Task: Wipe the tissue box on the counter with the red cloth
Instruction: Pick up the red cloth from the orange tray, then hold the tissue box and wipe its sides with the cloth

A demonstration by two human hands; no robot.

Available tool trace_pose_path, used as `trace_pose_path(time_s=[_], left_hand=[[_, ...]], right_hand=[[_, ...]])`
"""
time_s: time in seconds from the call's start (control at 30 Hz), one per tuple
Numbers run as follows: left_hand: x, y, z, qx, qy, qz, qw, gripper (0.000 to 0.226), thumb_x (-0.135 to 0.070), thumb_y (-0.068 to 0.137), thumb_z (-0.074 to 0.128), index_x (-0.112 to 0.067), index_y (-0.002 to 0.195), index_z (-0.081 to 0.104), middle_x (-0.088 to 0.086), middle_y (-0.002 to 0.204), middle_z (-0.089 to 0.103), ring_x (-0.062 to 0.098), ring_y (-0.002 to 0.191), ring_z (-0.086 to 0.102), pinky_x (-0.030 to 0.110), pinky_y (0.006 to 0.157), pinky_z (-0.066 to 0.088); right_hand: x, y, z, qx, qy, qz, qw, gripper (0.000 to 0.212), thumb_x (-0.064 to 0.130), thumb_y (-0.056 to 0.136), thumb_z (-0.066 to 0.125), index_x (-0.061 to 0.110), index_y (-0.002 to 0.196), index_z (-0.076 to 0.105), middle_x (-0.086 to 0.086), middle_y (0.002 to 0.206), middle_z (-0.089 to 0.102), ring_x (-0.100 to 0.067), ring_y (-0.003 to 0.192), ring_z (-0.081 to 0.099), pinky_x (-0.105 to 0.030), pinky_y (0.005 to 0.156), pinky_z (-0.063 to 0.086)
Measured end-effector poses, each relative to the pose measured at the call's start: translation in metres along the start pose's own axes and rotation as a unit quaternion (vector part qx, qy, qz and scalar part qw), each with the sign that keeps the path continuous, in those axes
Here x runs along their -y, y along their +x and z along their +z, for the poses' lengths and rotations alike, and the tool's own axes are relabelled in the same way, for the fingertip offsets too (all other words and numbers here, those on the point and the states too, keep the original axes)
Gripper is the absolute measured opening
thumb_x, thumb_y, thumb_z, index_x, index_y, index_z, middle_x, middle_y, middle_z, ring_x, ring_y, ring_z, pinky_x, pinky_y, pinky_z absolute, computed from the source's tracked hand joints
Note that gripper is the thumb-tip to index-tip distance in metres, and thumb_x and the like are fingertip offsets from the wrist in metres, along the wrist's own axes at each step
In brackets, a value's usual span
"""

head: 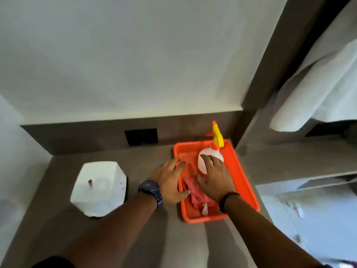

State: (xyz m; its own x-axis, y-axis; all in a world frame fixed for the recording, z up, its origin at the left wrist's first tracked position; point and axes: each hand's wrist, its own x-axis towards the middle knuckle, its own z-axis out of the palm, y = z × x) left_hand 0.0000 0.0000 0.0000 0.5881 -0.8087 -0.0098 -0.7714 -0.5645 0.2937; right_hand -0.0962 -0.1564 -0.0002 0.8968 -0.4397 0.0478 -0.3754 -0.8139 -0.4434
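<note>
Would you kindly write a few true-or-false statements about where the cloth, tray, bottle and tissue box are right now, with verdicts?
1. The red cloth lies in the orange tray. True.
2. The tissue box sits inside the tray. False: it stands on the counter, to the tray's left.
3. The spray bottle stands at the tray's far end. True.
4. The left hand rests on the tissue box. False: it is at the tray's left rim, open.
5. The right hand is over the cloth, fingers spread. True.
</note>
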Motion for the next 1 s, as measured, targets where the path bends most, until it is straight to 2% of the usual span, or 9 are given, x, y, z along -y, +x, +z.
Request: trace_pose_path(time_s=[0.1,0.17,0.3,0.57,0.7,0.77,0.83,0.93,1.0], left_hand=[[0.005,0.000,0.038,0.055,0.014,-0.007,0.998,0.107,-0.068,0.062,0.059,-0.013,0.145,0.020,0.013,0.154,0.019,0.029,0.140,0.019,0.041,0.115,0.022],[0.009,-0.003,0.057,0.048,0.016,-0.001,0.999,0.112,-0.069,0.060,0.060,-0.009,0.145,0.021,0.015,0.154,0.021,0.031,0.140,0.019,0.043,0.116,0.021],[0.007,-0.005,0.075,0.031,-0.007,-0.003,0.999,0.113,-0.068,0.059,0.061,-0.007,0.145,0.020,0.014,0.155,0.020,0.031,0.142,0.016,0.045,0.116,0.021],[0.011,-0.009,0.063,0.045,-0.017,-0.011,0.999,0.117,-0.070,0.062,0.064,-0.012,0.147,0.009,0.013,0.157,0.012,0.029,0.143,0.010,0.047,0.116,0.018],[0.041,-0.012,0.012,-0.006,-0.009,-0.029,1.000,0.119,-0.079,0.060,0.055,-0.013,0.148,0.009,0.015,0.157,0.016,0.031,0.144,0.013,0.050,0.116,0.019],[0.068,-0.019,-0.027,-0.057,-0.005,-0.034,0.998,0.118,-0.082,0.059,0.053,-0.011,0.148,0.020,0.016,0.154,0.025,0.032,0.142,0.021,0.049,0.115,0.025],[0.097,-0.032,-0.064,-0.092,0.008,-0.024,0.995,0.118,-0.083,0.057,0.053,-0.010,0.146,0.027,0.016,0.150,0.032,0.032,0.138,0.029,0.049,0.111,0.032],[0.140,-0.060,-0.103,-0.039,0.043,-0.037,0.998,0.132,-0.094,0.044,0.050,-0.019,0.148,0.019,0.008,0.154,0.026,0.027,0.140,0.025,0.047,0.112,0.030],[0.161,-0.078,-0.113,0.033,0.057,-0.057,0.996,0.146,-0.098,0.032,0.049,-0.021,0.149,0.009,0.004,0.158,0.016,0.024,0.143,0.017,0.044,0.115,0.023]], right_hand=[[-0.021,-0.008,0.030,0.132,-0.042,0.009,0.990,0.074,0.049,0.079,0.059,0.024,0.144,0.037,-0.010,0.148,0.044,-0.034,0.135,0.041,-0.050,0.107,0.041],[-0.030,-0.013,0.042,0.161,-0.072,-0.001,0.984,0.077,0.057,0.076,0.061,0.031,0.143,0.035,-0.006,0.150,0.042,-0.033,0.137,0.038,-0.051,0.106,0.040],[-0.035,-0.011,0.060,0.174,-0.102,-0.015,0.979,0.079,0.060,0.074,0.063,0.036,0.142,0.032,-0.008,0.153,0.036,-0.035,0.139,0.033,-0.057,0.105,0.040],[-0.031,-0.007,0.072,0.133,-0.067,0.024,0.989,0.057,0.037,0.080,0.068,0.031,0.133,0.045,-0.011,0.138,0.046,-0.040,0.125,0.040,-0.058,0.098,0.043],[-0.009,0.000,0.061,0.028,0.121,0.082,0.989,0.056,0.022,0.079,0.071,0.017,0.132,0.053,-0.019,0.127,0.054,-0.043,0.114,0.049,-0.047,0.097,0.041],[0.025,0.005,0.056,-0.064,0.223,0.064,0.971,0.054,0.020,0.073,0.068,0.010,0.125,0.057,-0.017,0.117,0.059,-0.036,0.107,0.054,-0.036,0.093,0.040],[0.066,0.008,0.058,-0.107,0.326,0.040,0.938,0.050,0.022,0.069,0.065,0.014,0.117,0.060,-0.010,0.111,0.064,-0.027,0.101,0.059,-0.031,0.090,0.044],[0.120,0.001,0.073,-0.070,0.472,0.075,0.876,0.032,0.010,0.074,0.065,0.028,0.101,0.061,0.003,0.093,0.067,-0.003,0.080,0.062,-0.018,0.074,0.049],[0.141,-0.004,0.098,-0.031,0.526,0.128,0.840,0.030,0.001,0.079,0.063,0.025,0.097,0.063,0.003,0.086,0.068,0.001,0.067,0.060,-0.019,0.062,0.050]])
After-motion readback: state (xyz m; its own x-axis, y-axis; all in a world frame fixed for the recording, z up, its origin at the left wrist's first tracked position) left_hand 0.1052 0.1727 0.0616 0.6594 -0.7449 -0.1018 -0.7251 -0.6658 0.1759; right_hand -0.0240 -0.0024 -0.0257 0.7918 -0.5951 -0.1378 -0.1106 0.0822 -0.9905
